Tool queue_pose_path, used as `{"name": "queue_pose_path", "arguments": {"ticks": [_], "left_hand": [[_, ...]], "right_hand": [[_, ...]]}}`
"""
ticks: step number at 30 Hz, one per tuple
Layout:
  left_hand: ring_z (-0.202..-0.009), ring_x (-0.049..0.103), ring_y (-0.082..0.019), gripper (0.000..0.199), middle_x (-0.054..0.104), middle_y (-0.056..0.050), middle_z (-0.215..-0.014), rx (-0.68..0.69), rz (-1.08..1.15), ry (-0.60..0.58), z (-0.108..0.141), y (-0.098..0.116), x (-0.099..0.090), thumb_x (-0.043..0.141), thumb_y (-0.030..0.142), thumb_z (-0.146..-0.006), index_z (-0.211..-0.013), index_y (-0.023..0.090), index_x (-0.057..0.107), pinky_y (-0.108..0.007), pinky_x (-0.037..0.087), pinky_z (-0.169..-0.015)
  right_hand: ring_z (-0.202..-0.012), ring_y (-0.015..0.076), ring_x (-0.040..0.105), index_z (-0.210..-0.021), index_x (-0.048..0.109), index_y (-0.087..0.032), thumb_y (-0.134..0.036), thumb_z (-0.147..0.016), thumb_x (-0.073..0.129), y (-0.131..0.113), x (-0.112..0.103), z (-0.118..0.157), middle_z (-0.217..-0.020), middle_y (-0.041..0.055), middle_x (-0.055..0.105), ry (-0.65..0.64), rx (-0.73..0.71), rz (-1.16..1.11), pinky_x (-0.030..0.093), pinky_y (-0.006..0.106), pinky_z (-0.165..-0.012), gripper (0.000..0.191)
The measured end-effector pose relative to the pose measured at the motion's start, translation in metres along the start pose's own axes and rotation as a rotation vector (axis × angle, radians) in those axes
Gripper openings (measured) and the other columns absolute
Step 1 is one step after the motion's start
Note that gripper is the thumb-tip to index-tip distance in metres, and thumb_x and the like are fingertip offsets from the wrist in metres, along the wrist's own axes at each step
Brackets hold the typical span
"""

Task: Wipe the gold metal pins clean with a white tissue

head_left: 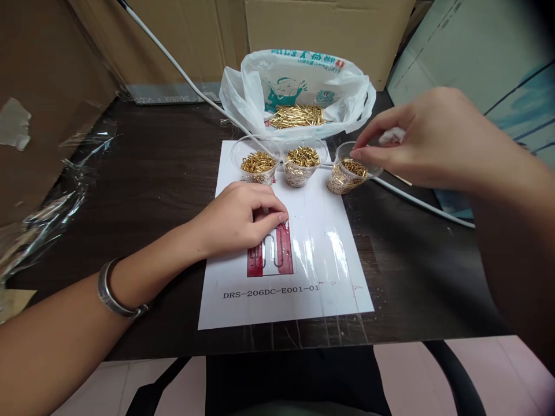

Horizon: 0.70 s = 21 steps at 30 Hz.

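A printed sheet [277,300] with a red-and-white diagram lies on the dark table. My left hand [247,216] rests on it, thumb and index finger pinched at the diagram's upper right; whatever they hold is too small to make out. Three clear plastic cups of small brass-coloured pins stand along the sheet's top: a left cup [259,164], a middle cup [302,164] and a right cup [344,178], which tilts. My right hand [403,138] is at the right cup's rim, thumb and index fingertips close together, with a white wad under the curled fingers.
Behind the cups, a white plastic bag [243,95] holds a pile of longer brass pins. A white cable [173,60] crosses behind the cups to the right. Cardboard [329,29] walls the back and left; clear tape [65,202] lies at the left.
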<state>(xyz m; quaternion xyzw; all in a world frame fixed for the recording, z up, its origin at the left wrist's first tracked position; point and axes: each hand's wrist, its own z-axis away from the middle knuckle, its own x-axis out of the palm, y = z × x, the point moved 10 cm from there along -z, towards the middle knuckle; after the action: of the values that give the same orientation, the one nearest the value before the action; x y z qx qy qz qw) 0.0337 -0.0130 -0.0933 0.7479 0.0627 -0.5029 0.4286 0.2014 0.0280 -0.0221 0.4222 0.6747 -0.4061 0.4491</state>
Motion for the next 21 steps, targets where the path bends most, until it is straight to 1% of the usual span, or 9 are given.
{"name": "queue_pose_path", "arguments": {"ticks": [2,4,5,6,8,10,12,16,21], "left_hand": [[-0.072,0.058,-0.014,0.018,0.067,-0.003,-0.078,0.026,-0.030,0.008,0.000,0.003,0.000,0.056,0.025,-0.084,-0.083,0.018,0.072,-0.027,0.044,-0.069],[-0.072,0.058,-0.014,0.018,0.067,-0.003,-0.078,0.046,-0.040,0.006,0.000,0.004,0.000,0.055,0.025,-0.085,-0.083,0.018,0.072,-0.027,0.044,-0.069],[-0.072,0.058,-0.014,0.018,0.067,-0.003,-0.078,0.056,-0.039,0.004,0.000,0.005,0.001,0.055,0.025,-0.085,-0.083,0.018,0.072,-0.027,0.044,-0.069],[-0.072,0.058,-0.014,0.018,0.067,-0.003,-0.078,0.064,-0.037,0.004,0.000,0.006,0.001,0.055,0.025,-0.085,-0.083,0.019,0.072,-0.027,0.044,-0.069],[-0.071,0.058,-0.014,0.018,0.066,-0.003,-0.078,0.078,-0.037,0.008,0.001,0.006,0.001,0.056,0.026,-0.085,-0.083,0.019,0.072,-0.026,0.044,-0.069],[-0.072,0.059,-0.014,0.018,0.066,-0.003,-0.078,0.093,-0.052,0.014,0.001,0.007,0.000,0.056,0.027,-0.086,-0.083,0.019,0.072,-0.026,0.043,-0.068],[-0.072,0.058,-0.014,0.018,0.066,-0.003,-0.078,0.114,-0.070,0.025,0.002,0.008,0.000,0.056,0.027,-0.086,-0.084,0.018,0.072,-0.026,0.043,-0.068],[-0.071,0.058,-0.012,0.016,0.066,-0.002,-0.077,0.159,-0.070,0.042,0.003,0.010,-0.001,0.058,0.024,-0.085,-0.085,0.017,0.072,-0.025,0.043,-0.067],[-0.069,0.057,-0.011,0.011,0.065,-0.001,-0.075,0.167,-0.044,0.033,0.002,0.009,0.000,0.062,0.020,-0.082,-0.084,0.016,0.071,-0.023,0.042,-0.066]], "right_hand": [[-0.048,0.0077,0.042,-0.077,0.073,-0.019,-0.032,-0.073,0.071,-0.017,-0.016,0.012,-0.052,-0.0008,0.055,0.131,-0.024,-0.094,0.033,0.030,-0.052,0.014],[-0.054,0.0110,0.047,-0.077,0.071,-0.018,-0.029,-0.078,0.068,-0.040,-0.021,0.026,-0.060,0.0022,0.060,0.195,-0.081,-0.239,0.035,0.029,-0.051,0.011],[-0.059,0.0120,0.051,-0.078,0.070,-0.018,-0.028,-0.079,0.067,-0.051,-0.016,0.030,-0.066,0.0027,0.062,0.165,-0.107,-0.338,0.038,0.028,-0.054,0.010],[-0.059,0.0116,0.052,-0.079,0.068,-0.018,-0.026,-0.080,0.066,-0.059,-0.008,0.034,-0.066,0.0013,0.062,0.122,-0.105,-0.456,0.040,0.028,-0.056,0.009],[-0.061,0.0115,0.055,-0.081,0.066,-0.017,-0.025,-0.082,0.064,-0.069,0.016,0.038,-0.066,-0.0007,0.062,0.007,-0.076,-0.642,0.043,0.027,-0.061,0.008],[-0.068,0.0123,0.058,-0.081,0.065,-0.016,-0.023,-0.083,0.062,-0.074,0.037,0.039,-0.072,-0.0006,0.064,-0.043,-0.071,-0.738,0.045,0.027,-0.067,0.008],[-0.075,0.0128,0.060,-0.080,0.064,-0.016,-0.022,-0.083,0.062,-0.073,0.049,0.039,-0.079,0.0003,0.066,-0.023,-0.073,-0.773,0.045,0.027,-0.072,0.007],[-0.077,0.0114,0.060,-0.081,0.064,-0.014,-0.023,-0.083,0.062,-0.066,0.060,0.041,-0.081,0.0003,0.066,0.039,-0.046,-0.777,0.044,0.025,-0.074,0.009],[-0.075,0.0095,0.061,-0.082,0.068,-0.016,-0.023,-0.083,0.063,-0.068,0.069,0.046,-0.081,-0.0017,0.069,-0.035,-0.047,-0.780,0.044,0.021,-0.073,0.009]]}}
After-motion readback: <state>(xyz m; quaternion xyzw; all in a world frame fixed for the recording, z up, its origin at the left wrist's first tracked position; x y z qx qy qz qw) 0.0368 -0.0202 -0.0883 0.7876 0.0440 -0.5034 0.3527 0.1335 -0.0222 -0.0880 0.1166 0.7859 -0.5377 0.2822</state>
